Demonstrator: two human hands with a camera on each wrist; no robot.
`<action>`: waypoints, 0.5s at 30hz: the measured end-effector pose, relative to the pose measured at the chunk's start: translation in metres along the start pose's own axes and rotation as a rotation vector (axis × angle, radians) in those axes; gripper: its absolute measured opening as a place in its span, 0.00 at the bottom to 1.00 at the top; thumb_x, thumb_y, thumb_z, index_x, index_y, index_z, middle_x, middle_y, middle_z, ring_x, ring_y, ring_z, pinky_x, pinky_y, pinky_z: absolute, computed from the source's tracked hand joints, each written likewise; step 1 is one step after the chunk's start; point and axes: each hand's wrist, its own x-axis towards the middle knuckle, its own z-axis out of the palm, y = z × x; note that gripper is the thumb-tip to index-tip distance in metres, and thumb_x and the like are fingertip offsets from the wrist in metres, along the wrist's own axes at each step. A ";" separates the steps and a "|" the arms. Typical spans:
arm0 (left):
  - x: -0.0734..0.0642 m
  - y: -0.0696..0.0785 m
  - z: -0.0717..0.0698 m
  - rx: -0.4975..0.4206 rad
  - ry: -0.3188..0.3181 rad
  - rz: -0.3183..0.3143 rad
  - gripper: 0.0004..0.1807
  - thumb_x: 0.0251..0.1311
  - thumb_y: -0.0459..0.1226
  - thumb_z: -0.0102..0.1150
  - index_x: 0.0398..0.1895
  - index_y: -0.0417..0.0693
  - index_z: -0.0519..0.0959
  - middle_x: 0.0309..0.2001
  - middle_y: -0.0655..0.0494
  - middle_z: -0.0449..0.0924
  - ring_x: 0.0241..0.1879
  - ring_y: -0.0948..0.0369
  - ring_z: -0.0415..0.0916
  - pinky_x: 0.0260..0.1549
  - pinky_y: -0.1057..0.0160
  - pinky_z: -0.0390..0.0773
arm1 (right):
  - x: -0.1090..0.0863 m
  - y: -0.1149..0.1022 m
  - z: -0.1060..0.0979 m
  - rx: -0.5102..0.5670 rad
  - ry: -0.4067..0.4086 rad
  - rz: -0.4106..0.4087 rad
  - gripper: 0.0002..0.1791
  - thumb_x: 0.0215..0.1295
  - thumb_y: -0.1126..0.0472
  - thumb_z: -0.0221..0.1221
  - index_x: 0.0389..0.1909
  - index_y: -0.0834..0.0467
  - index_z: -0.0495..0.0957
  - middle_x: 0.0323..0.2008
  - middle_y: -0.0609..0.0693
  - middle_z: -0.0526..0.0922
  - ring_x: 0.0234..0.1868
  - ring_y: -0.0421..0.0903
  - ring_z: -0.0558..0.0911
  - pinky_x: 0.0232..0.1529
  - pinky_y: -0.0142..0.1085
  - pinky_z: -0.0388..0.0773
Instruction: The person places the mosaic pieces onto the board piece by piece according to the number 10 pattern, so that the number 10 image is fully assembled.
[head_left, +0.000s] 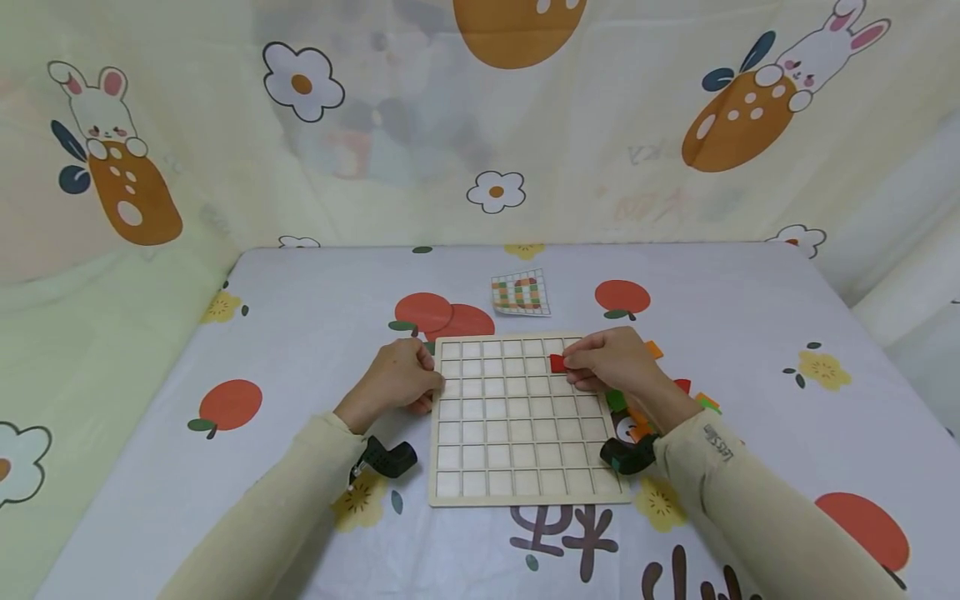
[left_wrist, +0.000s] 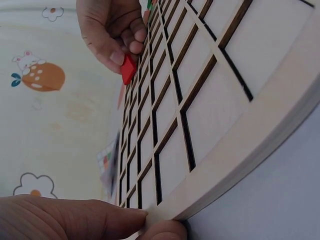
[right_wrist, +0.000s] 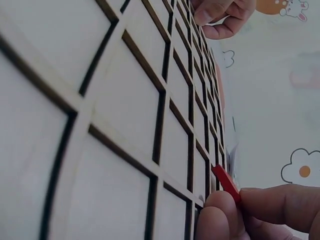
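A pale wooden grid board (head_left: 495, 432) with square cells lies flat on the table. My left hand (head_left: 401, 375) grips its left edge, thumb (left_wrist: 95, 216) on top and a finger against the side. Between thumb and fingertips, my right hand (head_left: 618, 362) pinches a small flat red tile (head_left: 557, 363). That red tile (right_wrist: 226, 184) is tilted over the cells at the board's upper right in the right wrist view. Some of the tile is hidden by the fingers.
Several coloured pieces, among them a green one (head_left: 616, 401) and an orange one (head_left: 654, 349), lie right of the board, partly under my right arm. Behind the board is a small card (head_left: 521, 293) with a coloured grid pattern. A patterned curtain hangs behind the table.
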 end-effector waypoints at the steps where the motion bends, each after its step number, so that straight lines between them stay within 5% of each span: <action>1: 0.000 0.000 0.000 0.003 0.000 0.000 0.10 0.63 0.33 0.68 0.37 0.40 0.75 0.25 0.47 0.82 0.16 0.60 0.79 0.18 0.66 0.83 | 0.000 0.000 0.000 -0.008 0.002 0.001 0.17 0.74 0.60 0.63 0.55 0.69 0.82 0.33 0.54 0.89 0.31 0.43 0.89 0.38 0.34 0.88; 15: 0.001 0.000 0.000 0.025 -0.003 0.008 0.09 0.64 0.33 0.67 0.37 0.39 0.75 0.23 0.47 0.82 0.15 0.60 0.80 0.18 0.66 0.82 | 0.001 -0.001 0.004 -0.053 -0.001 -0.020 0.14 0.73 0.61 0.63 0.50 0.69 0.84 0.34 0.56 0.88 0.30 0.44 0.87 0.37 0.34 0.88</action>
